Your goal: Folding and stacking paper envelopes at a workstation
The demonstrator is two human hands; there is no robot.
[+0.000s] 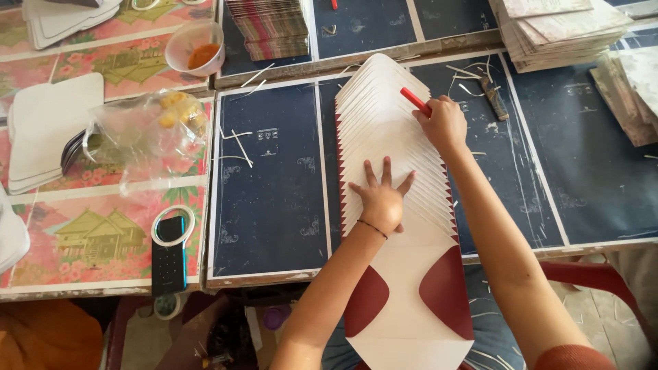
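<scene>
Your left hand lies flat with its fingers spread wide, pressing down on the fanned row of white envelopes that runs away from you along the dark blue table. Each open flap overlaps the next, so only a narrow strip of every flap shows. The nearest envelope, with its two dark red inner panels, hangs over the table edge toward your lap. Your right hand is closed around a red stick-like tool, and its tip rests on the flaps toward the far end of the row. This looks like the step where you stroke the tool along the exposed flap edges while the flat hand keeps the fan from sliding. The next stroke probably calls for steady downward pressure from the left palm and an even pass of the tool along the staggered edges, without disturbing the spacing. To the left sit a crumpled plastic bag, a small cup with orange contents and a roll of tape on a dark handset. More card stacks lie at the far right.
</scene>
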